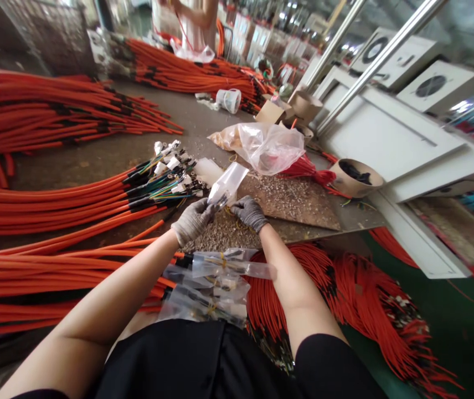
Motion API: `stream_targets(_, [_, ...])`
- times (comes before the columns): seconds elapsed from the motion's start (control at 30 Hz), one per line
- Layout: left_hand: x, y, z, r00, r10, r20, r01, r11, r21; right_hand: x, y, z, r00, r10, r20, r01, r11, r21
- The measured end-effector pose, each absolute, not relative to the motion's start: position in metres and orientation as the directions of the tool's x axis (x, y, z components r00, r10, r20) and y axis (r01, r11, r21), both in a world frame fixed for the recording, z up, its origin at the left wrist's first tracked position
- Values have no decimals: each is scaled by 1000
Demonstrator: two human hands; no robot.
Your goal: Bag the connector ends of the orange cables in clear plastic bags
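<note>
In the middle of it all was a small plastic bag (230, 180), clear with a milky shine, long and narrow, slanting up and to the right just above the surface (99, 160). Something dark showed at its lower end, too small to make out. And there was the left hand (192, 223), gloved in grey, its grip clamped on that lower end! The right hand (251, 214), gloved too, came in close on the other side, fingers curled; whether its grip was closed on anything, I couldn't tell.

Just left of the bag lay a cluster of wire ends (174, 169), white plugs and blue, green and yellow strands, fanning from thick orange cables (54, 208). Nearer the body, more ends lay wrapped in clear sleeves (220, 280). Over to the right sat a brown board (299, 202) strewn with small bits, a big crumpled bag (264, 145) behind it and a round tub (355, 178) beside it. Farther back, a white bucket (229, 101) lay tipped over, and another person (197, 22) stood beyond.
</note>
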State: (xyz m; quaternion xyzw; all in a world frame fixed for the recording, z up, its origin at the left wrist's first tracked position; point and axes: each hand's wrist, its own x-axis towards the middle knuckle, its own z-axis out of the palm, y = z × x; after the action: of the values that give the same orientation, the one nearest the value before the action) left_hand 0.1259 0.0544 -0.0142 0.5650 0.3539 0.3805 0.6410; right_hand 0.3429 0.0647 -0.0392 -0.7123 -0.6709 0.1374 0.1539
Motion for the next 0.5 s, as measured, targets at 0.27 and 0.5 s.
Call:
stream_targets(0.27, [126, 58, -6, 467, 883, 36, -108, 16, 994, 303, 36, 0, 25, 976, 218, 639, 152, -754])
stream_targets(0.5, [115, 62, -8, 474, 881, 1, -164, 87, 983, 268, -15, -1, -144, 973, -180, -269, -214, -939])
